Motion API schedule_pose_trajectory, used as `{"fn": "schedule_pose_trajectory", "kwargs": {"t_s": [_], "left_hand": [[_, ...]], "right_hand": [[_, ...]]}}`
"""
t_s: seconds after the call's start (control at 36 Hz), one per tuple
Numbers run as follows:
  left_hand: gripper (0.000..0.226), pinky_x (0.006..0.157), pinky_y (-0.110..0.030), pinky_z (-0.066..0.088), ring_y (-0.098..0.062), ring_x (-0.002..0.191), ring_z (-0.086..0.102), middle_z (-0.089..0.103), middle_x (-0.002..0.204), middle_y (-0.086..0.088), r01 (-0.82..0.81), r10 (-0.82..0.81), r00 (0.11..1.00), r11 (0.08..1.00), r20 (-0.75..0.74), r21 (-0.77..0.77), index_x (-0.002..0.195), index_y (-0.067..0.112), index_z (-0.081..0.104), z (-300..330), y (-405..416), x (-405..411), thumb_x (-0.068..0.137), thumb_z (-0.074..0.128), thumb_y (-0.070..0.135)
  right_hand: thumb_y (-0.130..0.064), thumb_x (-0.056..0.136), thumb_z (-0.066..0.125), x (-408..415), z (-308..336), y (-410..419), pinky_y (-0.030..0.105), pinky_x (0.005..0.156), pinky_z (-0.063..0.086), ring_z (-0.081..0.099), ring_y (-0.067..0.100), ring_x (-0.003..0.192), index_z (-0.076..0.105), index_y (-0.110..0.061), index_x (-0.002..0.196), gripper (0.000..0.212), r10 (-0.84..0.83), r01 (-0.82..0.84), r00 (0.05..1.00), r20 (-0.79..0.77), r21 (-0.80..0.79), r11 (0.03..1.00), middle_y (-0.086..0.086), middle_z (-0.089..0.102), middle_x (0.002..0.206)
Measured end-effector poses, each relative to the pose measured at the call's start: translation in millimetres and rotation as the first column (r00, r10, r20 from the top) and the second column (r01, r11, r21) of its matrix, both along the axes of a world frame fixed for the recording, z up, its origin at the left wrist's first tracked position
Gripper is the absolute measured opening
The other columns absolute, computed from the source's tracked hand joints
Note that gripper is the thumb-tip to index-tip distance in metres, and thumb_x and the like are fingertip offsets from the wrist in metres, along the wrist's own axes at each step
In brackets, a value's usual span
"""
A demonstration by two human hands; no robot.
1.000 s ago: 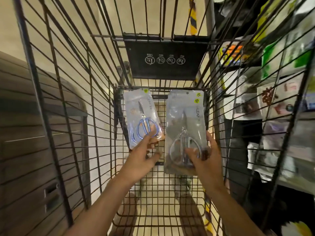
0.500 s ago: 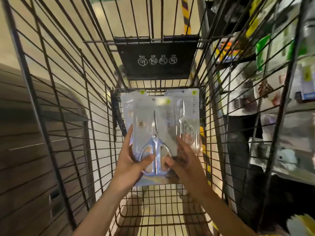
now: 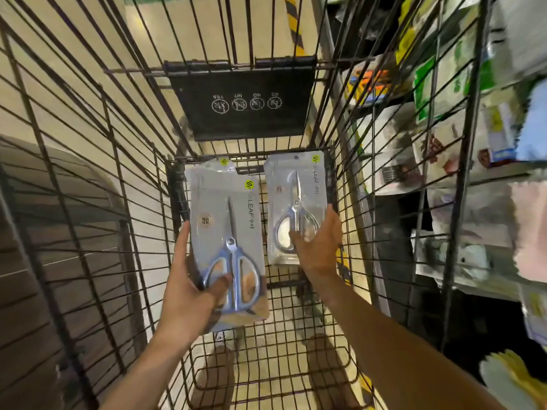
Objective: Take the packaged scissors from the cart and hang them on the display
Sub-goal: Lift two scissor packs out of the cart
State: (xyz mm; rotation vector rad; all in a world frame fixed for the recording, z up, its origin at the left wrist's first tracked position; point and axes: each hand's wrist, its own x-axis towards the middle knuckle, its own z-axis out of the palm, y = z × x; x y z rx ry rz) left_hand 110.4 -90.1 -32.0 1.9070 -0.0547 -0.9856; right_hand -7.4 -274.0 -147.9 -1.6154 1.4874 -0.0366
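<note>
inside the wire cart [image 3: 88,161], the left hand [image 3: 189,294] now grips two stacked scissor packs [image 3: 228,232]; the right hand [image 3: 318,244] has moved off and clasps a third pack [image 3: 296,199] alone; hanging comes next.

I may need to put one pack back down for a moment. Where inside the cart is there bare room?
The wire floor of the cart lies bare toward the viewer, below the left hand and between both forearms. The far end is crowded: the left pack, with a second behind it, and the right pack in the right hand fill it side by side.
</note>
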Motion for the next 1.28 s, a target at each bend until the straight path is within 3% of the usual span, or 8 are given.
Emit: {"fn": "schedule_pose_trajectory", "kwargs": {"t_s": [0.33,0.44,0.67,0.83,0.97,1.08,1.22,1.28], "left_hand": [[0.108,0.092,-0.023,0.056,-0.002,0.121,0.061,0.058,0.143,0.005,-0.003,0.004,0.999,1.0,-0.045,0.025,0.148,0.053,0.023,2,1,-1,0.081,0.065,-0.022],[0.109,0.109,-0.053,0.046,-0.015,0.13,0.058,0.055,0.146,0.005,-0.009,0.011,0.999,0.999,-0.053,0.032,0.153,0.05,0.021,4,4,-1,0.081,0.069,-0.017],[0.112,0.105,-0.062,0.046,-0.013,0.126,0.061,0.058,0.144,0.008,-0.049,0.046,0.994,0.999,-0.097,-0.024,0.151,0.053,0.023,12,10,-4,0.081,0.066,-0.022],[0.104,0.098,-0.037,0.056,-0.004,0.115,0.066,0.063,0.137,0.009,0.004,-0.006,0.999,0.999,-0.042,-0.051,0.153,0.047,0.022,35,16,-1,0.083,0.071,-0.014],[0.107,0.11,-0.059,0.043,-0.017,0.134,0.054,0.051,0.15,0.011,0.112,-0.114,0.993,0.99,-0.017,-0.088,0.15,0.055,0.022,80,31,7,0.083,0.073,-0.012],[0.108,0.107,-0.062,0.045,-0.023,0.134,0.054,0.052,0.149,0.01,0.171,-0.169,0.985,0.979,0.028,-0.113,0.146,0.061,0.024,132,44,13,0.081,0.077,-0.007],[0.107,0.111,-0.053,0.044,-0.018,0.132,0.055,0.054,0.147,0.011,0.275,-0.261,0.959,0.952,0.109,-0.136,0.132,0.074,0.03,206,66,15,0.078,0.08,-0.004],[0.108,0.111,-0.054,0.042,-0.018,0.135,0.053,0.05,0.15,0.011,0.319,-0.303,0.946,0.936,0.117,-0.15,0.136,0.071,0.03,231,76,13,0.077,0.082,-0.002]], "right_hand": [[-0.015,0.08,0.084,-15,-3,2,0.032,0.11,0.041,0.04,0.02,0.14,0.025,-0.027,0.157,0.098,-0.09,0.09,0.996,-0.001,-0.004,0.996,0.001,0.04,0.151],[-0.021,0.069,0.091,-18,1,2,0.049,0.091,0.059,0.046,0.026,0.132,0.026,-0.038,0.152,0.107,-0.072,0.068,0.997,-0.041,-0.083,0.994,-0.007,0.043,0.139],[-0.051,0.073,0.086,-29,15,3,0.053,0.082,0.061,0.06,0.022,0.123,0.035,-0.044,0.148,0.092,-0.065,0.059,0.987,0.148,0.047,0.997,-0.01,0.055,0.138],[-0.011,0.094,0.068,-40,49,15,0.048,0.091,0.06,0.064,0.015,0.121,0.043,-0.041,0.136,0.057,-0.059,0.025,0.948,0.312,0.112,0.993,-0.012,0.063,0.13],[-0.029,0.098,0.065,-62,109,50,0.055,0.084,0.06,0.066,0.021,0.119,0.04,-0.056,0.136,0.053,-0.136,0.069,0.927,0.349,0.199,0.978,-0.009,0.061,0.136],[-0.011,0.098,0.063,-85,186,88,0.021,0.067,0.06,0.07,-0.001,0.1,0.04,-0.033,0.141,0.054,-0.263,0.141,0.844,0.467,0.281,0.949,-0.009,0.063,0.128],[-0.037,0.069,0.091,-117,266,131,0.019,0.077,0.057,0.071,0.003,0.101,0.045,-0.012,0.135,0.084,-0.336,0.225,0.75,0.57,0.258,0.94,-0.017,0.074,0.112],[-0.019,0.071,0.09,-130,296,148,0.014,0.077,0.055,0.07,-0.003,0.099,0.043,-0.004,0.135,0.081,-0.332,0.241,0.755,0.565,0.231,0.943,-0.021,0.074,0.109]]}}
